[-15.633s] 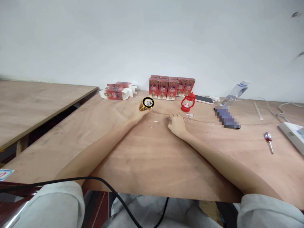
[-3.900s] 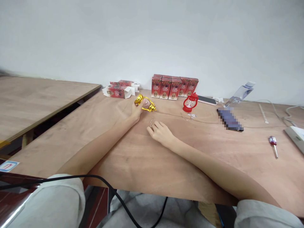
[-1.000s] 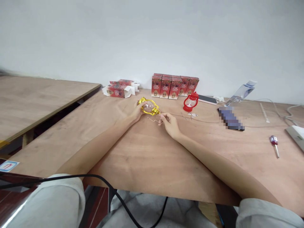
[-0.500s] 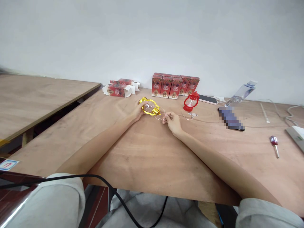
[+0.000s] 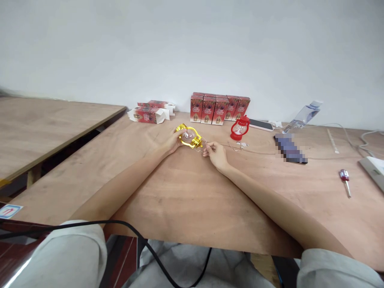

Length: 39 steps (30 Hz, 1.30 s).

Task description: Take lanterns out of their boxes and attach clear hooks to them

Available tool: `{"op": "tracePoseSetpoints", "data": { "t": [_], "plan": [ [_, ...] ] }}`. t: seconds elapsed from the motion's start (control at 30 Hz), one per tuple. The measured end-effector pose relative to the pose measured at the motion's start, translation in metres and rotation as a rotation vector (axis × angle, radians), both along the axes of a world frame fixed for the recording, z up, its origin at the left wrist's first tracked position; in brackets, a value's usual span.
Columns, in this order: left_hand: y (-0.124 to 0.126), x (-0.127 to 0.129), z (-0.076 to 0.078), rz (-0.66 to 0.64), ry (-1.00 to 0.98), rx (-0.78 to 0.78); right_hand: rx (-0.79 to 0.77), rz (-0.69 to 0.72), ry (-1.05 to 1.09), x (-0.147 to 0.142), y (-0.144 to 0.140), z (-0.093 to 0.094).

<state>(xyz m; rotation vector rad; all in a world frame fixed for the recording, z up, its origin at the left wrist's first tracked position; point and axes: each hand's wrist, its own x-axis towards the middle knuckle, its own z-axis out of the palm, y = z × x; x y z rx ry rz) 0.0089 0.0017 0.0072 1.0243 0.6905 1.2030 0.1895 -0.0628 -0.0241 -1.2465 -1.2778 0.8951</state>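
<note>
A small gold lantern [image 5: 190,137] with a clear globe is held tilted on its side, just above the wooden table. A thin bent wire handle [image 5: 200,146] is pinched beside it, one end touching the lantern's gold cap.

A row of boxes [image 5: 219,109] stands behind the lantern [image 5: 190,137], screwdriver [image 5: 344,177] far right.

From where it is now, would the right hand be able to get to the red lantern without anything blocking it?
Probably yes. The right hand, pinching a thin wire beside the gold lantern, sits near the red lantern. Only bare table and small wire bits lie between, but it would need to drop the wire first.
</note>
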Motion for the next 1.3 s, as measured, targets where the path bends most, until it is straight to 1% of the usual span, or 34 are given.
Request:
{"op": "tracePoseSetpoints", "data": {
  "t": [0.2, 0.37, 0.53, 0.73, 0.93, 1.3],
  "plan": [
    [0.0005, -0.0001, 0.0019, -0.023, -0.067, -0.105, -0.014, -0.009, -0.039, -0.0030, -0.0051, 0.0072],
    [0.0030, 0.0000, -0.0002, 0.005, -0.090, -0.151, 0.029, 0.013, -0.057, -0.0047, -0.0074, 0.0072],
    [0.0038, 0.0020, -0.0020, -0.017, -0.021, -0.126, 0.055, 0.006, -0.049, -0.0054, -0.0093, 0.0080],
    [0.0047, 0.0043, -0.0043, 0.043, -0.016, -0.089, 0.093, 0.009, 0.031, -0.0046, -0.0087, 0.0086],
    [0.0068, 0.0045, -0.0075, 0.005, 0.020, -0.062, 0.113, 0.015, 0.017, -0.0040, -0.0086, 0.0081],
    [0.0000, 0.0071, -0.0018, 0.022, 0.029, -0.063, 0.116, 0.021, -0.012, -0.0032, -0.0089, 0.0087]
  ]
}}
